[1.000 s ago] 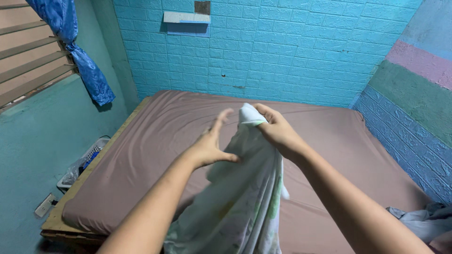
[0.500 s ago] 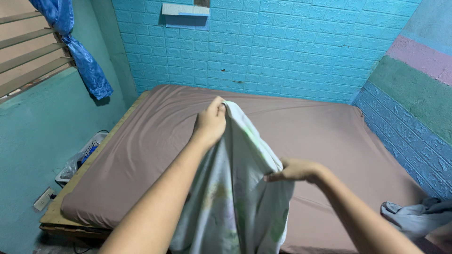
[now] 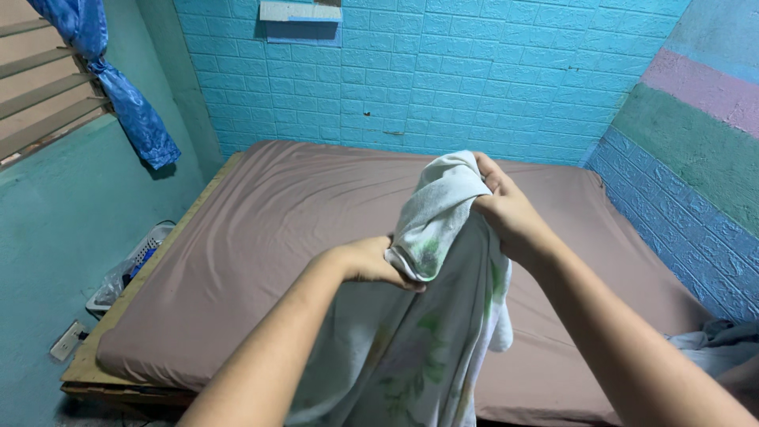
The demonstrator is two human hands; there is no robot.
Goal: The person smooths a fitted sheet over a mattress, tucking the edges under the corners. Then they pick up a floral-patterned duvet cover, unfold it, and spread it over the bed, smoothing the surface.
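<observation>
Turquoise brick walls surround a bed point(image 3: 261, 237) with a mauve sheet. Right hand point(image 3: 510, 209) grips the cloth point(image 3: 431, 229) top, held high; left hand point(image 3: 368, 261) pinches its edge lower down. Cloth hangs downward between both arms, above the bed.

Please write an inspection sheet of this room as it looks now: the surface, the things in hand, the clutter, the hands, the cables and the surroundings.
Surface: mattress with a brown fitted sheet, lightly creased, on a wooden base.
Things in hand: white cloth with green print, held up over the bed, its lower part hanging down.
Clutter: grey bundled cloth at the right edge; white basket on the floor at the left.
Hands: left hand grips a fold of the cloth low; right hand grips it higher.
Cables: nothing seen; a wall socket low on the left.
Surroundings: blue brick-pattern wall, blue curtain tied by the window.
</observation>
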